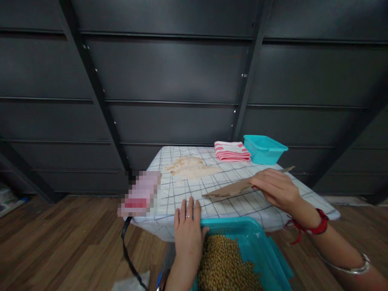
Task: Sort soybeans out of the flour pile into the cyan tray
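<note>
My left hand (188, 228) grips the far left corner of a teal tray (257, 238) that is full of small tan beans (226, 266); the tray is held at the near edge of a small table covered with a white grid-pattern cloth (182, 190). My right hand (277, 188) holds a flat brown cardboard strip (230, 190) that lies slanted across the cloth, its fingers curled over the strip's upper edge. A pale patch of powdery, grainy spill (189, 166) lies on the cloth farther back.
A folded red-and-white striped cloth (232, 151) and a teal plastic tub (264, 148) sit at the table's far right. A blurred pink object (141, 194) hangs at the table's left edge, with a black strap (129, 254) below. Dark metal wall panels behind, wooden floor around.
</note>
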